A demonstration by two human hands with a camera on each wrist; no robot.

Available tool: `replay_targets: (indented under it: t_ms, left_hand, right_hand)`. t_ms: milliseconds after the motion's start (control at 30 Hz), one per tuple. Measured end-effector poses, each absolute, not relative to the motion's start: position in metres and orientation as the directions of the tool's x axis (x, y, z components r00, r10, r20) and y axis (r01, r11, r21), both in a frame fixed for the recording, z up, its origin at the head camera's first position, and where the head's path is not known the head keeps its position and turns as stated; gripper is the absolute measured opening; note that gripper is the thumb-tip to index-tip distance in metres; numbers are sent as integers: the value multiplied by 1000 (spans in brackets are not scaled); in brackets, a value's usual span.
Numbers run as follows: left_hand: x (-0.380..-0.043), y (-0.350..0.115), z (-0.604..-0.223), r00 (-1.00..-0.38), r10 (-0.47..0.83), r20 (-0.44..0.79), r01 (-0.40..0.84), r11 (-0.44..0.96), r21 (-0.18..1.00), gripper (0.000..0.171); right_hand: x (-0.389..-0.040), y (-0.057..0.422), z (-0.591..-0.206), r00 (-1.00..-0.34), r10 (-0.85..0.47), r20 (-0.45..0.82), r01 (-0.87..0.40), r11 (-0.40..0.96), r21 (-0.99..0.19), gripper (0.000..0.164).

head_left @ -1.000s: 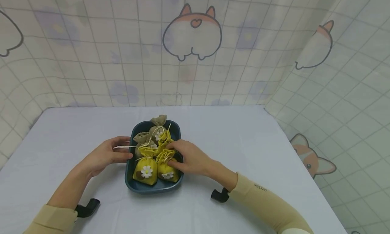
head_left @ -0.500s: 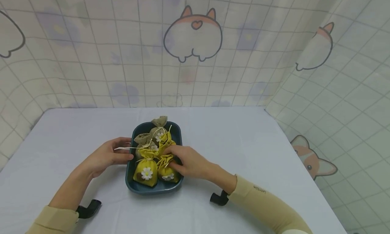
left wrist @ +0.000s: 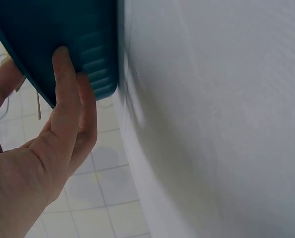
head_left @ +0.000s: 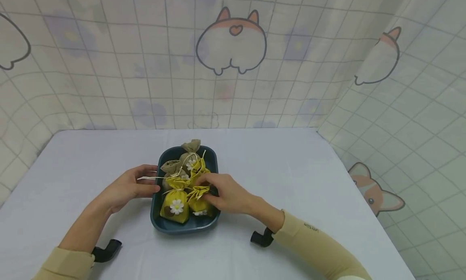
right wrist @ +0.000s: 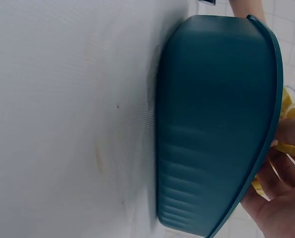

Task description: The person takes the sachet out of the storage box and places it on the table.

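Observation:
A dark teal plastic basin point(head_left: 183, 227) holds small drawstring pouches with white flowers. On its left side, my left hand point(head_left: 127, 186) grips the rim, thumb at the edge and fingers point(left wrist: 65, 89) against the outer wall. My right hand point(head_left: 229, 194) reaches over the right rim and pinches the gathered neck of the front-right yellow pouch point(head_left: 198, 192), partly hiding it. Beside that stands another yellow pouch point(head_left: 176, 207), its flower facing front. A third yellow pouch point(head_left: 198, 166) sits behind, near two beige pouches, one at the back point(head_left: 191, 145) and one at the left point(head_left: 169, 166).
The basin stands on a white-covered table point(head_left: 276, 162). A white string end point(head_left: 145, 177) hangs over its left rim. Black curved pieces show under both wrists, left point(head_left: 107, 251) and right point(head_left: 262, 238). A patterned curtain point(head_left: 164, 69) closes off the back and sides.
My right hand has shifted slightly toward me. The front-right yellow pouch has turned, and its flower now shows lower and less fully. My left hand keeps its place on the basin.

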State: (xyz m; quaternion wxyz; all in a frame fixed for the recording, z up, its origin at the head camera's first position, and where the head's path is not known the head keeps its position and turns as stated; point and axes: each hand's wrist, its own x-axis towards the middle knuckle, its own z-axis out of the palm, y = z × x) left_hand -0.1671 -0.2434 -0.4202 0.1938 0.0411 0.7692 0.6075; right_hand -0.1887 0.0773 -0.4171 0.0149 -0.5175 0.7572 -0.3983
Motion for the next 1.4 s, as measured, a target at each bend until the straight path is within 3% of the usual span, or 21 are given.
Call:
replay_targets:
  t_ms: [600, 1400]
  left_hand:
    - [-166, -244, -421, -920, 308, -241, -158, 270, 950, 81]
    - [-166, -243, -418, -922, 307, -236, -150, 280, 948, 82]
  right_hand:
    - [-188, 89, -399, -558, -733, 388, -670, 122, -733, 34]
    - [-195, 134, -367, -660, -551, 511, -689, 173, -704, 31]
